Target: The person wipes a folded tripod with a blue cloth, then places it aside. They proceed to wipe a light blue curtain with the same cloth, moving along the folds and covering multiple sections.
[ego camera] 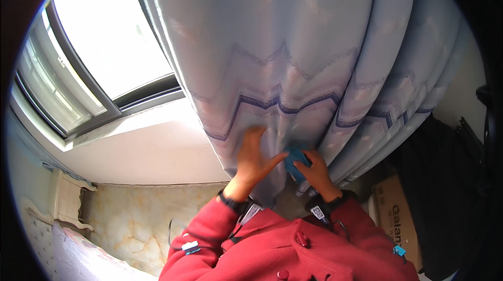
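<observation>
A pale blue-grey curtain (259,72) with dark zigzag bands hangs in folds before me. My right hand (317,173) grips a small blue thing (295,164), perhaps a cloth, in front of the curtain's lower part; motion blur hides its exact shape. To its left, my left hand (251,159) is raised against the curtain, blurred, with thumb and fingers spread apart. The left thumb's tip comes close to the blue thing; whether it touches is unclear. Nothing shows in the left hand.
At left stands a sliding window (98,37) with a dark frame, above a white wall (157,151). Below are a marbled floor (125,218), a cream bedside cabinet (68,198) and a bed corner (94,253). A cardboard box (397,218) and dark fabric (432,186) are at right.
</observation>
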`<move>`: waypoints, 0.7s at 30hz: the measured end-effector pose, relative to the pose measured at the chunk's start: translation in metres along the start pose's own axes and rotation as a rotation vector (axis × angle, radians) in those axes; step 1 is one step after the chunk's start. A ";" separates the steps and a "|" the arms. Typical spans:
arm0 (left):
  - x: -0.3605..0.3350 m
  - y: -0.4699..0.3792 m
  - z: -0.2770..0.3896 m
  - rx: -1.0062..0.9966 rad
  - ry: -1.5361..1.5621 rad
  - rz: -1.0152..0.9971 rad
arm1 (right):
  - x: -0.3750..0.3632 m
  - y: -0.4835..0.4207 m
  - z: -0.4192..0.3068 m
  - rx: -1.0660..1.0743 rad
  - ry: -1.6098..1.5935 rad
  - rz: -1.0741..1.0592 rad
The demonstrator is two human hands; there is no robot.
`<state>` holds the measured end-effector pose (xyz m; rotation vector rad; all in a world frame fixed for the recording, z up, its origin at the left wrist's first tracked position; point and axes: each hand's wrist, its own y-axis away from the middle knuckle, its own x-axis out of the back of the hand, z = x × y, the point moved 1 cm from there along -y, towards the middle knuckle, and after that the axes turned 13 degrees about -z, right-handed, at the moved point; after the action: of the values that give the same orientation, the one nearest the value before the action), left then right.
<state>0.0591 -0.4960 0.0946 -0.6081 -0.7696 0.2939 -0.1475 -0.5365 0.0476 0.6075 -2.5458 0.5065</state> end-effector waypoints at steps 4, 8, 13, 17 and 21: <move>-0.033 -0.059 0.002 0.036 -0.164 -0.206 | 0.013 0.034 0.015 -0.146 -0.104 -0.085; -0.059 -0.045 0.005 -0.021 -0.061 -0.248 | 0.072 0.055 -0.026 -0.112 -0.067 0.107; -0.087 -0.023 0.006 -0.067 -0.141 -0.352 | 0.164 0.040 -0.152 0.202 0.395 0.391; -0.096 -0.007 0.024 -0.186 -0.122 -0.439 | 0.182 0.002 -0.226 0.643 0.707 0.472; -0.096 0.003 0.036 -0.165 -0.285 -0.655 | 0.131 -0.036 -0.192 0.420 0.870 0.077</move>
<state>-0.0334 -0.5232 0.0591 -0.4408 -1.2289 -0.2960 -0.1649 -0.5237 0.2817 0.3132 -1.6455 1.0727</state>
